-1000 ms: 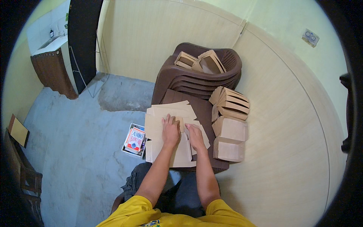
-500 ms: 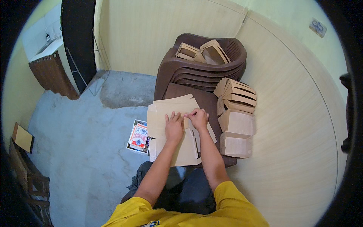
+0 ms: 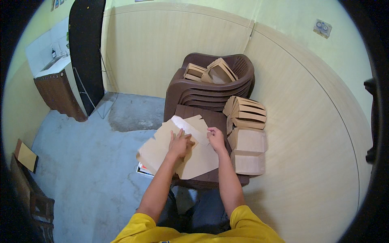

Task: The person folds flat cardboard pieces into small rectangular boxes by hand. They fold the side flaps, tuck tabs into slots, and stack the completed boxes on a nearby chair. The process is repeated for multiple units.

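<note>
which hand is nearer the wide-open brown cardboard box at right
The right hand, just left of the box; the left hand is farther left, on flat brown cardboard.

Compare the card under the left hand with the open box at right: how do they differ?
The card is mostly flat; the open box is folded into raised walls. The left hand rests on the card, while no hand touches the open box. Both are brownish.

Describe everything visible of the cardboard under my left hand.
The tan cardboard looks matte, with notched edges and a paler, shiny strip toward the far end; layer count is unclear. It lies askew on the brown chair seat, overhanging its left side. Your left hand rests on it; your right hand is at its right edge.
</note>
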The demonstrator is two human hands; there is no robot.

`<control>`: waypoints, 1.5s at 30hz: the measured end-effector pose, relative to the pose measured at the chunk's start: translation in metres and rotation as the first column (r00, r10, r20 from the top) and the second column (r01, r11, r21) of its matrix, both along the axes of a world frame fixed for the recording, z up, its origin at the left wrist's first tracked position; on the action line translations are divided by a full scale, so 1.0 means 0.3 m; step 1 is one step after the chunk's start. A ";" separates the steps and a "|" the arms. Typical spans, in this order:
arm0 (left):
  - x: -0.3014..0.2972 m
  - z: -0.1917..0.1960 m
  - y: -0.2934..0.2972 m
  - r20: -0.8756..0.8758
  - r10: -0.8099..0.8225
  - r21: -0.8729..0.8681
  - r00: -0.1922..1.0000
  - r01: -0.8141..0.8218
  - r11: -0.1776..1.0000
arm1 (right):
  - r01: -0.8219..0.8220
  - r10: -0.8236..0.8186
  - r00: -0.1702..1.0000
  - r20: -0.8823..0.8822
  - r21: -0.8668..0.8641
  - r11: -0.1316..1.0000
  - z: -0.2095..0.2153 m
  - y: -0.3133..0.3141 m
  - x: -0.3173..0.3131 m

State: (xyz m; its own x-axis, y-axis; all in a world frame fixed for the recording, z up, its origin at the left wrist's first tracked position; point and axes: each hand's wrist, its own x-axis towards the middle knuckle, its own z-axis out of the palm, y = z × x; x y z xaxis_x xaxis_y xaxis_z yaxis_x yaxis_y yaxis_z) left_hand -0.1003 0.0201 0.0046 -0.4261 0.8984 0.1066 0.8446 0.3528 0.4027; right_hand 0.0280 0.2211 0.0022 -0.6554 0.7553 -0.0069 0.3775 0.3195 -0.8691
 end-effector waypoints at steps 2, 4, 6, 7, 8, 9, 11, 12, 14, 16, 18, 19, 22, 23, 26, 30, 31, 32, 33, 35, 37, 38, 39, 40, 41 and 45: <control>0.008 0.021 0.035 0.047 0.023 0.025 0.999 -0.024 0.999 | -0.043 0.009 0.991 -0.133 -0.256 0.966 0.013 -0.067 0.081; 0.030 0.032 0.081 0.105 0.038 -0.058 0.994 -0.032 0.998 | -0.076 -0.016 0.977 -0.214 -0.414 0.907 0.013 -0.163 0.166; 0.053 0.040 0.129 0.180 0.056 -0.232 0.982 -0.013 0.973 | -0.012 0.024 0.995 -0.101 0.122 0.992 0.014 -0.258 0.254; 0.078 0.033 0.133 0.195 0.039 -0.203 0.980 0.001 0.979 | -0.001 0.006 1.000 -0.014 0.356 0.935 0.016 -0.298 0.302; 0.107 0.025 0.125 0.189 0.027 -0.177 0.982 0.007 0.984 | -0.093 0.071 0.995 0.064 0.478 0.874 0.021 -0.331 0.351; 0.131 0.019 0.109 0.181 0.019 -0.196 0.983 0.018 0.980 | -0.191 0.121 0.980 0.159 0.562 0.805 0.029 -0.358 0.390; 0.178 0.007 0.042 0.166 -0.049 -0.033 0.985 0.055 0.998 | -0.316 0.207 0.947 0.245 0.605 0.731 0.052 -0.397 0.439; 0.204 -0.001 0.005 0.137 -0.086 0.026 0.987 0.083 0.996 | -0.345 0.253 0.938 0.236 0.579 0.738 0.063 -0.413 0.459; 0.231 -0.010 -0.054 0.092 -0.122 0.156 0.988 0.106 0.982 | -0.392 0.318 0.920 0.230 0.520 0.759 0.088 -0.422 0.473; 0.239 -0.028 -0.100 0.116 -0.153 0.275 0.981 0.116 0.954 | -0.429 0.350 0.902 0.254 0.426 0.797 0.106 -0.420 0.477; 0.226 -0.045 -0.109 0.240 -0.180 0.349 0.954 0.088 0.933 | -0.454 0.383 0.891 0.244 0.477 0.752 0.111 -0.420 0.478; 0.219 -0.054 -0.106 0.247 -0.205 0.397 0.947 0.094 0.913 | -0.462 0.392 0.887 0.245 0.489 0.740 0.110 -0.420 0.477; 0.200 -0.081 -0.102 0.300 -0.212 0.408 0.930 0.076 0.910 | -0.420 0.368 0.907 0.205 0.516 0.746 0.084 -0.435 0.468; 0.199 -0.087 -0.102 0.297 -0.218 0.407 0.930 0.083 0.909 | -0.398 0.362 0.915 0.179 0.553 0.732 0.073 -0.439 0.467; 0.201 -0.098 -0.108 0.290 -0.229 0.429 0.929 0.088 0.899 | -0.350 0.348 0.930 0.120 0.584 0.732 0.041 -0.450 0.468; 0.196 -0.097 -0.115 0.309 -0.253 0.439 0.917 0.099 0.893 | -0.318 0.356 0.933 0.050 0.577 0.752 0.023 -0.440 0.472; 0.192 -0.096 -0.115 0.293 -0.259 0.426 0.920 0.117 0.897 | -0.312 0.358 0.933 0.030 0.562 0.766 0.024 -0.435 0.469; 0.188 -0.096 -0.116 0.277 -0.264 0.413 0.924 0.133 0.901 | -0.322 0.358 0.932 0.047 0.560 0.764 0.026 -0.431 0.465; 0.184 -0.096 -0.117 0.264 -0.253 0.379 0.931 0.141 0.915 | -0.329 0.358 0.932 0.057 0.547 0.769 0.029 -0.427 0.457; 0.180 -0.098 -0.119 0.245 -0.281 0.425 0.928 0.158 0.891 | -0.344 0.356 0.931 0.082 0.530 0.775 0.038 -0.423 0.439; 0.181 -0.101 -0.121 0.246 -0.290 0.441 0.925 0.159 0.883 | -0.356 0.329 0.933 0.142 0.484 0.800 0.051 -0.420 0.425; 0.183 -0.103 -0.121 0.254 -0.289 0.444 0.923 0.154 0.883 | -0.360 0.356 0.927 0.117 0.541 0.760 0.057 -0.421 0.424; 0.185 -0.104 -0.121 0.265 -0.283 0.430 0.922 0.150 0.890 | -0.365 0.362 0.924 0.122 0.559 0.744 0.063 -0.424 0.427; 0.187 -0.105 -0.121 0.263 -0.287 0.452 0.921 0.145 0.880 | -0.370 0.367 0.921 0.127 0.576 0.729 0.068 -0.429 0.430; 0.189 -0.107 -0.120 0.265 -0.286 0.456 0.921 0.142 0.879 | -0.386 0.370 0.916 0.153 0.589 0.710 0.070 -0.436 0.433; 0.188 -0.113 -0.115 0.296 -0.271 0.412 0.916 0.134 0.901 | -0.507 0.344 0.861 0.375 0.688 0.519 0.073 -0.465 0.430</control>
